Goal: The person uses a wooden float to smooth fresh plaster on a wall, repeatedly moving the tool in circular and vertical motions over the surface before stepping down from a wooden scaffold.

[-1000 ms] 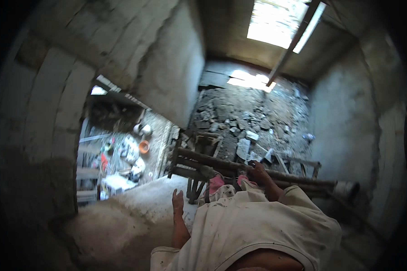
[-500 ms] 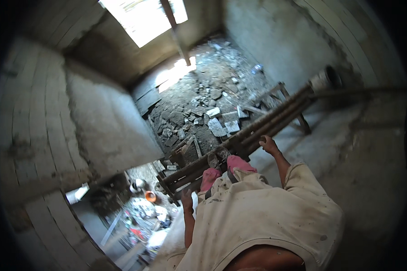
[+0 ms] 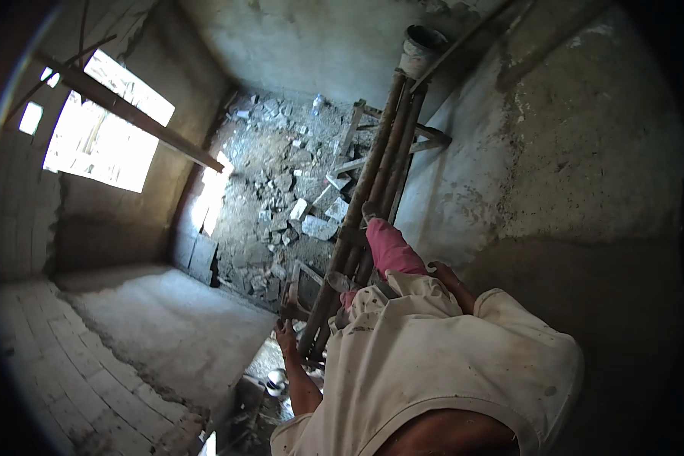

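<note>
I stand with my feet on a scaffold of long round poles [image 3: 394,137]; my right foot [image 3: 371,214] is farther along it than my left foot [image 3: 340,281], below pink trouser legs [image 3: 394,251]. My left hand [image 3: 286,338] hangs open beside the poles' lower end, holding nothing, with its fingers apart. My right hand [image 3: 444,275] is beside my right thigh, its fingers loosely bent apart and partly in shadow, with nothing visible in it. A bucket [image 3: 422,49] sits at the far end of the poles, against a slanting bar [image 3: 463,45].
Below lie broken blocks and rubble [image 3: 285,197]. Wooden trestles [image 3: 433,138] support the poles. Plastered walls [image 3: 570,137] surround me. A long beam [image 3: 121,110] crosses before a bright window opening [image 3: 91,152]. A lower area with clutter [image 3: 275,380] shows at my left.
My body and view have turned right, so the poles now run lengthwise ahead. My right foot has moved forward along them, apart from my left. Both hands stay down at my sides.
</note>
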